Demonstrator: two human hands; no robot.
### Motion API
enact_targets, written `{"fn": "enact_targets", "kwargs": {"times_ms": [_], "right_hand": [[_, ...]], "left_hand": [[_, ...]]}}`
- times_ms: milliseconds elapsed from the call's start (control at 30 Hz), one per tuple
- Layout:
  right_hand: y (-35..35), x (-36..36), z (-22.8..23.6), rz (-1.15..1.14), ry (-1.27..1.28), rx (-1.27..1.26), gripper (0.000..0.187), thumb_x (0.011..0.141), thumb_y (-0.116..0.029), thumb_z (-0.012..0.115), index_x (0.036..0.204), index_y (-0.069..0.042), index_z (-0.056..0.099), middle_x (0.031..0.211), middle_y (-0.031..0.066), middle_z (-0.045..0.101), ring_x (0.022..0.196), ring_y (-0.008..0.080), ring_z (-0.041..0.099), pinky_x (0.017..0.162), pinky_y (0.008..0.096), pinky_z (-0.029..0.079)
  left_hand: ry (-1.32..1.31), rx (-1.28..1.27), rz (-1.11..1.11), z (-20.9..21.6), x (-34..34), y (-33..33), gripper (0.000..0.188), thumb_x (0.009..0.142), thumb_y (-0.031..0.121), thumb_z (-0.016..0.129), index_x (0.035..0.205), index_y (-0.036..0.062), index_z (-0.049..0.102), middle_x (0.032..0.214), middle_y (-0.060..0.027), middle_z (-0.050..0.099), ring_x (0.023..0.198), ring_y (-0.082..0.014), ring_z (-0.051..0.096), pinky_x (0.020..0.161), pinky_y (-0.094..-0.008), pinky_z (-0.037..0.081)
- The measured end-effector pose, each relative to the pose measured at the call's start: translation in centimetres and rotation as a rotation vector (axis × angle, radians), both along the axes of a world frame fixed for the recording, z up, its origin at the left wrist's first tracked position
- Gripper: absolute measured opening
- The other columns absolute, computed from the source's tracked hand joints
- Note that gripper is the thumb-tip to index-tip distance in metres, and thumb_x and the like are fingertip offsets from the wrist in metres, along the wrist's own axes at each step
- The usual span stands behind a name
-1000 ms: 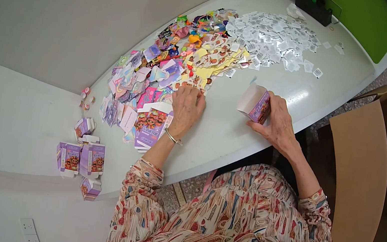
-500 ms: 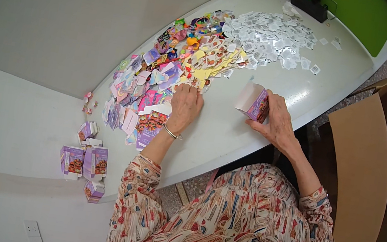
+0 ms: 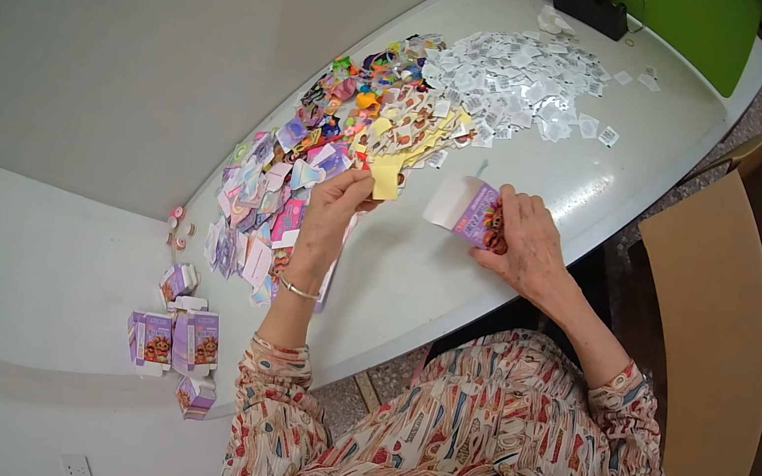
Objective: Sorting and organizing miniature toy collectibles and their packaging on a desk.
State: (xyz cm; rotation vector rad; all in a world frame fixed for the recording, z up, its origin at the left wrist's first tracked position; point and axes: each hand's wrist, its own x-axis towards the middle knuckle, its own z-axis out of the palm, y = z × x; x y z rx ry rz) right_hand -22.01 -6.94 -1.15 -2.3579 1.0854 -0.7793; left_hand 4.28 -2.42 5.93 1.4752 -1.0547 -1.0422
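Between the thumb and fingers of my left hand [image 3: 333, 214] is a small yellow card [image 3: 386, 177], held just off the near edge of the pile of yellow-backed cards [image 3: 419, 126]. My right hand [image 3: 531, 246] grips a small purple printed carton [image 3: 481, 216] by its side; its white flap end stands open toward the left hand. Under and beside my left wrist lie pink and purple printed cards [image 3: 259, 204], partly hidden by the hand. Colourful small trinkets [image 3: 349, 93] are heaped behind them.
A broad heap of small white packets [image 3: 525, 73] covers the far table. Behind it stands a black tape dispenser [image 3: 591, 10] by a green panel [image 3: 697, 34]. Several purple cartons [image 3: 195, 340] stand at the left end. A large cardboard box [image 3: 706, 359] is at the right.
My left hand has lifted off the pile with a yellow card pinched in it. The carton in my right hand has moved slightly left and tilted toward the left hand.
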Motion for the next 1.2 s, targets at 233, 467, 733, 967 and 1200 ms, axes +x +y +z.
{"fn": "enact_targets", "kwargs": {"times_ms": [233, 467, 733, 967, 1200], "right_hand": [[0.6, 0.2, 0.6, -0.003, 0.049, -0.038, 0.086, 0.064, -0.030, 0.083, 0.127, 0.007, 0.038, 0.098, 0.0183, 0.053, 0.091, 0.0333, 0.051, 0.083, 0.0405, 0.044], [0.7, -1.6, 0.5, -0.093, 0.022, 0.023, 0.080, 0.065, -0.031, 0.082, 0.122, 0.006, 0.040, 0.098, 0.0193, 0.054, 0.093, 0.0344, 0.053, 0.085, 0.0416, 0.045], [-0.3, -4.8, 0.4, -0.284, -0.099, 0.061, 0.079, 0.069, -0.033, 0.079, 0.128, 0.005, 0.041, 0.102, 0.0202, 0.056, 0.095, 0.0355, 0.053, 0.083, 0.0437, 0.046], [-0.6, -5.3, 0.3, -0.291, -0.083, 0.049, 0.078, 0.069, -0.034, 0.078, 0.126, 0.005, 0.042, 0.104, 0.0203, 0.055, 0.096, 0.0351, 0.051, 0.083, 0.0442, 0.046], [-0.4, -4.7, 0.5, -0.280, -0.083, 0.020, 0.078, 0.068, -0.035, 0.079, 0.125, 0.005, 0.042, 0.101, 0.0193, 0.055, 0.094, 0.0344, 0.051, 0.082, 0.0426, 0.046]], "left_hand": [[-0.641, -0.388, -0.194, -0.6, -5.2, -0.9, 0.013, 0.086, 0.006, 0.064, 0.096, -0.0011, 0.068, 0.095, -0.0081, 0.067, 0.086, -0.0157, 0.063, 0.079, -0.0284, 0.048], [-0.901, -0.507, -0.257, -1.1, -7.9, -3.3, 0.010, 0.084, 0.005, 0.065, 0.091, -0.0017, 0.066, 0.102, -0.0118, 0.064, 0.088, -0.0200, 0.063, 0.076, -0.0297, 0.048], [-1.299, -0.422, -0.286, -7.0, -5.1, -13.6, 0.016, 0.083, 0.019, 0.065, 0.091, 0.0057, 0.069, 0.092, -0.0085, 0.063, 0.088, -0.0243, 0.057, 0.082, -0.0369, 0.042], [-1.300, -0.434, -0.185, -9.0, -5.6, -15.5, 0.016, 0.078, 0.021, 0.068, 0.088, 0.0095, 0.070, 0.099, -0.0061, 0.060, 0.100, -0.0290, 0.050, 0.086, -0.0445, 0.036], [-1.053, -0.546, -0.107, -8.1, -3.7, -15.2, 0.010, 0.079, 0.015, 0.069, 0.086, 0.0100, 0.072, 0.101, -0.0070, 0.064, 0.099, -0.0262, 0.055, 0.086, -0.0406, 0.040]]}}
